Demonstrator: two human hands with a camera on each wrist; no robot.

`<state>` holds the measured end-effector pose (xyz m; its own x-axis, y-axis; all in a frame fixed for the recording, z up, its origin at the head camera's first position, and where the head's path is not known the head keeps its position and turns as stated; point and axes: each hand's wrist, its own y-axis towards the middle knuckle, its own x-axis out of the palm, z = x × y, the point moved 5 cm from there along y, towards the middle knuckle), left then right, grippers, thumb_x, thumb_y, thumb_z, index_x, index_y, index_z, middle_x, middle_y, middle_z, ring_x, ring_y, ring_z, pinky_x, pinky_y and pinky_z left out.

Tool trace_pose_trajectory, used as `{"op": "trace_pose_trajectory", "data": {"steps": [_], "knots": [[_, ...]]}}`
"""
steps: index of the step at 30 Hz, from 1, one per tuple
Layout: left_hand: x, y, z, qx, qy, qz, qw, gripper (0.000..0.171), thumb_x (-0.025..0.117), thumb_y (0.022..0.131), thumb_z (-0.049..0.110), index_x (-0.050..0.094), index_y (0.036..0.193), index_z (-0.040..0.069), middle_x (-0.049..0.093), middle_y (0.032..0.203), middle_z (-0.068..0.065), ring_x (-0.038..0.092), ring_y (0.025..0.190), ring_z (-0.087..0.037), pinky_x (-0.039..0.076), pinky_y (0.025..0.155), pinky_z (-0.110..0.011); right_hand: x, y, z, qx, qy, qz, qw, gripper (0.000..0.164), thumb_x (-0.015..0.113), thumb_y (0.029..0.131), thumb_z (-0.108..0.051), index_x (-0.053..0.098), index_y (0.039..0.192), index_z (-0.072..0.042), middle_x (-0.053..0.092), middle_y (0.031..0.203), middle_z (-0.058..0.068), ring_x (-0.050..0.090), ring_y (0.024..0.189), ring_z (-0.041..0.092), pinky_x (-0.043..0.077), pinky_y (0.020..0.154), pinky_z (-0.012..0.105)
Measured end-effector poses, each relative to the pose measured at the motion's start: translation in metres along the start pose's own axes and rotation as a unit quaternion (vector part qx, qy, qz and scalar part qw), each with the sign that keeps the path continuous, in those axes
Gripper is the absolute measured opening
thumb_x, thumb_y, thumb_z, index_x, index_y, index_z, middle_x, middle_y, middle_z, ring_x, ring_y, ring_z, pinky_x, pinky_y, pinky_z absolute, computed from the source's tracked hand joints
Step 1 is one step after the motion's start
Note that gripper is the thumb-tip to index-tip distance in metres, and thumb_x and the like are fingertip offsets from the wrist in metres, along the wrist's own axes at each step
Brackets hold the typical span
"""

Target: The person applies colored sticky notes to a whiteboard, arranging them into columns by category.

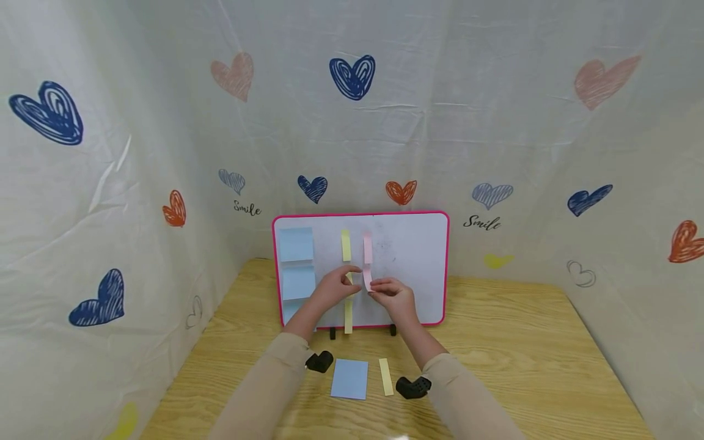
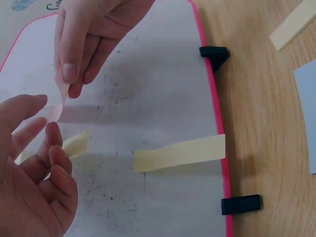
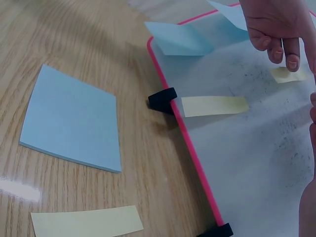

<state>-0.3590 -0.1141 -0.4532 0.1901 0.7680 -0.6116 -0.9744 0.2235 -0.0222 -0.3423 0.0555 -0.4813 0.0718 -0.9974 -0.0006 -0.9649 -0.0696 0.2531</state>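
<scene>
A pink-framed whiteboard (image 1: 418,263) stands propped up on the table. My right hand (image 1: 397,298) pinches the lower end of a pink sticky strip (image 1: 367,277), which curves away from the board. Directly above it, another pink strip (image 1: 368,247) is stuck on. My left hand (image 1: 332,288) hovers to the left of the held strip; in the left wrist view its thumb and fingers are parted, holding nothing. Behind that hand, yellow strips run down the board, the top one (image 1: 346,245) and bottom one (image 1: 348,319) showing best, the middle one partly covered.
Blue sticky notes (image 1: 296,244) line the board's left side, the lowest partly hidden by my left arm. Black feet (image 3: 162,100) support the board. In front lie a blue sticky-note pad (image 1: 349,379) and a yellow strip pad (image 1: 386,377). A heart-printed curtain (image 1: 423,140) surrounds the table.
</scene>
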Motion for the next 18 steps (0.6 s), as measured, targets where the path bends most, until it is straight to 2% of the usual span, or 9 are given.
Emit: {"op": "trace_pose_trajectory", "data": {"steps": [6, 11, 18], "knots": [[0.004, 0.005, -0.001, -0.003, 0.002, -0.014, 0.9999, 0.045, 0.069, 0.091, 0.023, 0.058, 0.133, 0.015, 0.057, 0.071, -0.004, 0.049, 0.061, -0.017, 0.04, 0.055, -0.029, 0.003, -0.004, -0.008, 0.006, -0.012, -0.019, 1.0, 0.013, 0.075, 0.08, 0.008, 0.071, 0.091, 0.014, 0.068, 0.103, 0.018, 0.064, 0.098, 0.022, 0.054, 0.079, 0.026], [0.006, 0.007, 0.0, -0.007, -0.004, -0.014, 0.9999, 0.045, 0.068, 0.092, 0.024, 0.056, 0.135, 0.016, 0.059, 0.074, -0.004, 0.053, 0.064, -0.017, 0.042, 0.057, -0.03, 0.002, -0.001, -0.004, 0.008, -0.019, -0.026, 0.999, 0.013, 0.075, 0.081, 0.006, 0.072, 0.091, 0.013, 0.068, 0.104, 0.018, 0.064, 0.1, 0.023, 0.054, 0.08, 0.026], [0.005, 0.007, 0.001, -0.014, -0.014, -0.008, 0.9998, 0.041, 0.066, 0.093, 0.023, 0.057, 0.133, 0.018, 0.059, 0.075, -0.004, 0.053, 0.066, -0.017, 0.041, 0.057, -0.03, -0.001, 0.007, 0.022, 0.013, -0.019, -0.03, 0.999, 0.012, 0.077, 0.08, 0.003, 0.075, 0.091, 0.008, 0.067, 0.107, 0.018, 0.063, 0.102, 0.025, 0.054, 0.081, 0.027]]}}
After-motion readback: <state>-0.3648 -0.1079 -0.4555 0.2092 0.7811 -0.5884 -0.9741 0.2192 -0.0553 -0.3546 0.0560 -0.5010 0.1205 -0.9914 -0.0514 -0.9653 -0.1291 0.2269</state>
